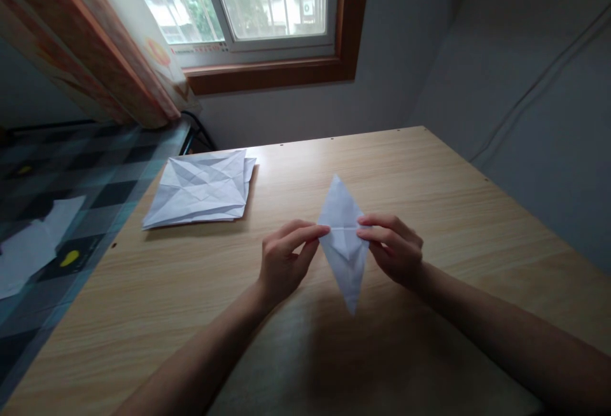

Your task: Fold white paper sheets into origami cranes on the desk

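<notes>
A white folded paper (344, 238) in a tall diamond shape is held up over the table between my two hands. A crease runs across its middle, and a smaller folded flap shows below that crease. My left hand (289, 254) pinches its left corner between thumb and fingers. At the right corner, my right hand (394, 247) grips the paper edge with its fingertips. The lower tip of the diamond points toward me. How far the paper is from the tabletop I cannot tell exactly.
A stack of creased white paper sheets (203, 190) lies at the back left of the wooden table (191, 301). Left of the table, more white paper (28, 257) rests on a checked cloth (109, 180). A window (277, 2) and wall stand behind.
</notes>
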`<state>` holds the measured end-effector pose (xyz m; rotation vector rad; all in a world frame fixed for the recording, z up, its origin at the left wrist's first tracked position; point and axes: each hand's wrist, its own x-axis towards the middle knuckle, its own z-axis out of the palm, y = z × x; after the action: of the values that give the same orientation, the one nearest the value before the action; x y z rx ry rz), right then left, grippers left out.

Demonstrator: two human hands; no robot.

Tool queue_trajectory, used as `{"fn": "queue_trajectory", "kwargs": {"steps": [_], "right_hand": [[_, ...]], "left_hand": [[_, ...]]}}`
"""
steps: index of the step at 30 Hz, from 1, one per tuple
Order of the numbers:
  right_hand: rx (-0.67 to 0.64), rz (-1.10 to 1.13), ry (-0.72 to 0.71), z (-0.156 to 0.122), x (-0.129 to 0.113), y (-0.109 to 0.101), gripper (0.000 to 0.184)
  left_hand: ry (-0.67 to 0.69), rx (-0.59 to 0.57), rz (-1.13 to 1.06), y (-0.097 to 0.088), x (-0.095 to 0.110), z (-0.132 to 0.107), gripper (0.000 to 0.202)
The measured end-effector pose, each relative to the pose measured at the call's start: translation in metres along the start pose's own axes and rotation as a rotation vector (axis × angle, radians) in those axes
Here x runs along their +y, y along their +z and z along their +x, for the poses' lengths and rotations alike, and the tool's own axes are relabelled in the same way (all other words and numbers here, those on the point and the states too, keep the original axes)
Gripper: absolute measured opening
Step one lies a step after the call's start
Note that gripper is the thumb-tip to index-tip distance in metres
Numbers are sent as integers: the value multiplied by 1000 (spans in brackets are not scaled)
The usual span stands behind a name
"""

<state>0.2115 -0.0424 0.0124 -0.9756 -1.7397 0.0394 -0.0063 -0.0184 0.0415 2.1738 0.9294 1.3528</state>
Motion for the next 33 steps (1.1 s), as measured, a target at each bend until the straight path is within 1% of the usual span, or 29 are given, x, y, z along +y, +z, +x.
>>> {"fn": "queue_trajectory", "kwargs": {"steps": [3,5,7,8,10,12,17,18,22,24,29,31,33], "right_hand": [[-210,0,80,0,15,7,21],[-362,-2,106,1,21,10,22],[-461,-19,114,3,22,11,23],[-486,-30,114,3,22,11,23],[-498,-65,128,5,19,10,20],[-503,-117,163,7,18,10,16],[-485,-255,258,8,20,15,18],[-487,-274,268,8,20,16,20],[-520,-266,282,8,22,18,23],[-520,-227,301,8,22,18,21],[-479,-153,358,11,22,17,16],[-463,-148,366,12,21,17,13],[-448,-144,367,13,20,17,10]], "left_hand": [[-47,-77,102,3,-17,-2,23],[-68,-146,185,5,-26,-3,24],[-84,-231,266,6,-31,-4,20],[-93,-263,302,6,-32,-4,18],[-109,-293,362,6,-32,-4,16],[-113,-294,410,6,-31,-4,15],[-141,-314,477,7,-33,-4,8],[-157,-315,494,8,-34,-4,10],[-227,-285,558,8,-36,-3,34],[-251,-273,574,8,-36,-3,38],[-265,-272,552,6,-36,-4,34],[-242,-255,535,6,-37,-4,28],[-221,-241,518,7,-38,-4,18]]}}
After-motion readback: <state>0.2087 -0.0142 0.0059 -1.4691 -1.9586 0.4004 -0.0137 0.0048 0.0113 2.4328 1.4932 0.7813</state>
